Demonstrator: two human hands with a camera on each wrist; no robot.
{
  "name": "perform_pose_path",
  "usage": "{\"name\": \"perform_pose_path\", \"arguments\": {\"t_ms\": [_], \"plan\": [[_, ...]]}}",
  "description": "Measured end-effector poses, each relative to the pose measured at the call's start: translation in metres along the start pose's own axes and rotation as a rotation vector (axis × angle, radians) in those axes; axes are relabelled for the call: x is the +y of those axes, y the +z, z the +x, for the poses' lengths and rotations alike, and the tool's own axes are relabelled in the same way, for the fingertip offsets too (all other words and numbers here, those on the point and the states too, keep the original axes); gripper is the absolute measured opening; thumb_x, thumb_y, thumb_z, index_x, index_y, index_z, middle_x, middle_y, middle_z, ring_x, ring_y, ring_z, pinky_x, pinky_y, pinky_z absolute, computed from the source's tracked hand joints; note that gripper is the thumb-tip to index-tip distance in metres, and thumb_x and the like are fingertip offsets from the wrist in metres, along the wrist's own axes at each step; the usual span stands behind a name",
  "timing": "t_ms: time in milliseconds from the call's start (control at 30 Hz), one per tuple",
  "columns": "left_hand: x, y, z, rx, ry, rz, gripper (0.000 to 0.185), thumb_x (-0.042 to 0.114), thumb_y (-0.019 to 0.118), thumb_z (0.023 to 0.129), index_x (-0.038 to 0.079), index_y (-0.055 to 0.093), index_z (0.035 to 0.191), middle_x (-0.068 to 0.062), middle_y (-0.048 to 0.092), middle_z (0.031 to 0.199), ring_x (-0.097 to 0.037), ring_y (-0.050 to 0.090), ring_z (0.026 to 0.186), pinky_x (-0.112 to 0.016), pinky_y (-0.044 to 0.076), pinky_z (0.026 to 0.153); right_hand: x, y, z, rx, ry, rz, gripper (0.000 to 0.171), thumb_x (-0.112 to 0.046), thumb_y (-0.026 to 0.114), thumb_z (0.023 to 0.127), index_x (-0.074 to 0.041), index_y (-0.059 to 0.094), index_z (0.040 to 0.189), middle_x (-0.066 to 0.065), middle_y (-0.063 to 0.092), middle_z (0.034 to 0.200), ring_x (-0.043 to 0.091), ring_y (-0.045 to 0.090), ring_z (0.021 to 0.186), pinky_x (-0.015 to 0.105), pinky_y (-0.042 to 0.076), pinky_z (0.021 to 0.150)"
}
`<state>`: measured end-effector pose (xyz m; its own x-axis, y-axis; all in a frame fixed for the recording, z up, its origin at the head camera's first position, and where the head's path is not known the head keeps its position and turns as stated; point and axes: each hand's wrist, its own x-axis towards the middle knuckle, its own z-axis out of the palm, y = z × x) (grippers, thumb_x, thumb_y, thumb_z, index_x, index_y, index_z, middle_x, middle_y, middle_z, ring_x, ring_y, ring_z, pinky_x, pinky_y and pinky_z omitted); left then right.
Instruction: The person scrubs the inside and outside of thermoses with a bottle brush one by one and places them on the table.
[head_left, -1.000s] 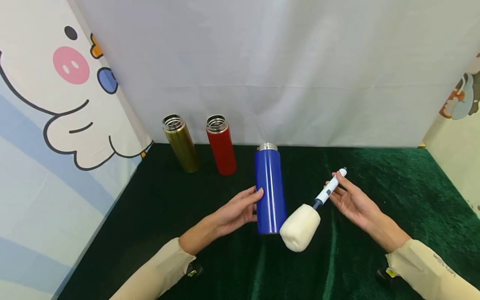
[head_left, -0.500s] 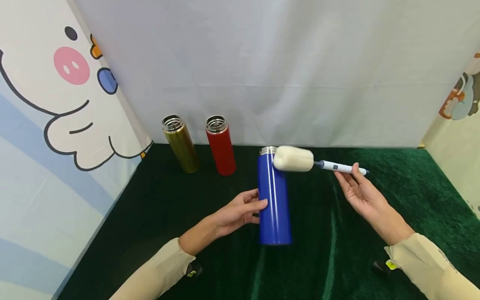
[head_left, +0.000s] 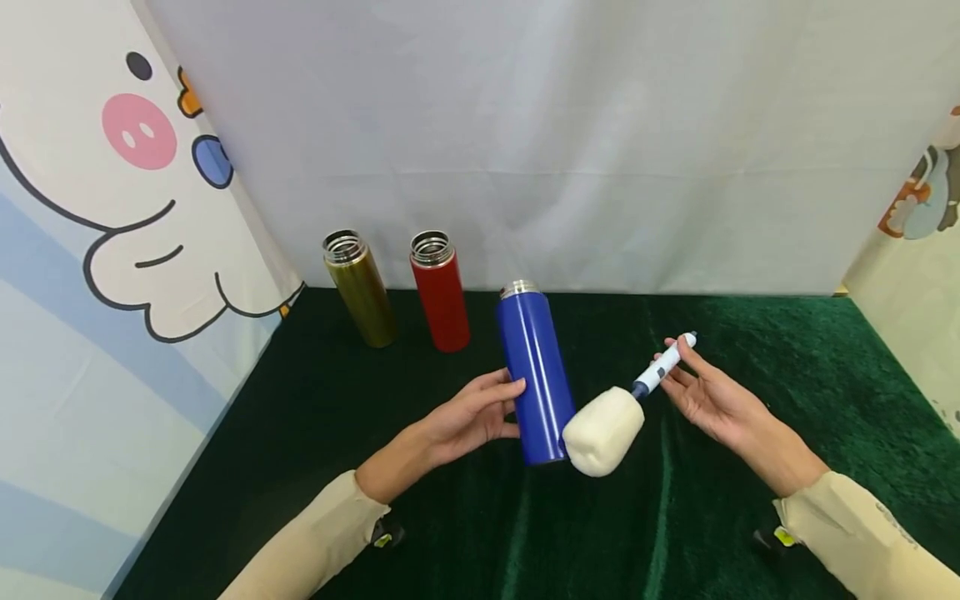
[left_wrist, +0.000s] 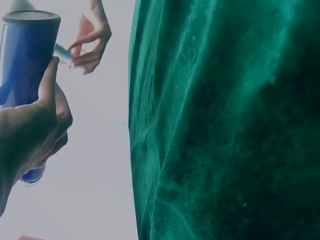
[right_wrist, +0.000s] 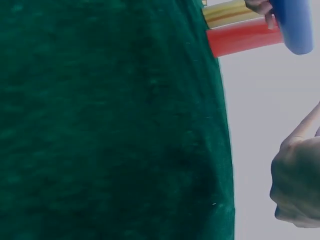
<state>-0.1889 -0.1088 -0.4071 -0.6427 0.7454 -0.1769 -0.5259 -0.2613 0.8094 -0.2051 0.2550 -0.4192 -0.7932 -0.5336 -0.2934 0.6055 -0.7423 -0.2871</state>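
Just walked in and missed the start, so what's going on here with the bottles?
A person's left hand grips a blue bottle, tilted and lifted off the green cloth. The right hand pinches the white handle of a sponge brush, whose foam head hangs beside the bottle's base, not inside it. A red bottle and an olive-gold bottle stand open at the back.

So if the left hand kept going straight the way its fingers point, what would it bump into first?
Nothing new: the left hand already grips the blue bottle, so that stands first in line. Beyond it, probably the sponge brush, though depth is unclear.
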Motion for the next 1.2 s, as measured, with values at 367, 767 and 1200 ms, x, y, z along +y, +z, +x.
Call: {"name": "perform_pose_path", "arguments": {"t_ms": [367,767,1200], "plan": [[-0.007,0.0,-0.002,-0.006,-0.017,0.203,0.071,0.039,0.063,0.101,0.007,0.032,0.156,-0.013,0.055,0.147,-0.019,0.064,0.121,-0.041,0.055,0.104,-0.007,0.014,0.005,0.022,-0.178,0.235,0.012,-0.012,0.056,0.103,-0.007,0.054,0.113,0.019,0.068,0.112,0.036,0.073,0.108,0.036,0.054,0.106],[-0.003,-0.002,0.003,0.08,0.042,-0.014,0.059,0.04,0.039,0.11,0.015,0.02,0.16,-0.006,0.051,0.144,-0.019,0.059,0.124,-0.036,0.055,0.101,0.009,-0.003,0.002,-0.231,-0.024,-0.139,0.029,-0.021,0.031,0.112,-0.009,0.056,0.123,0.013,0.065,0.119,0.023,0.07,0.114,0.032,0.057,0.102],[-0.013,0.002,-0.004,-0.019,-0.066,0.195,0.065,0.042,0.051,0.106,0.006,0.03,0.157,-0.004,0.061,0.134,-0.017,0.064,0.119,-0.04,0.054,0.104,-0.006,0.015,0.007,0.027,-0.223,0.249,0.027,-0.013,0.061,0.1,-0.018,0.05,0.124,0.017,0.066,0.119,0.03,0.067,0.122,0.03,0.044,0.115]]}}
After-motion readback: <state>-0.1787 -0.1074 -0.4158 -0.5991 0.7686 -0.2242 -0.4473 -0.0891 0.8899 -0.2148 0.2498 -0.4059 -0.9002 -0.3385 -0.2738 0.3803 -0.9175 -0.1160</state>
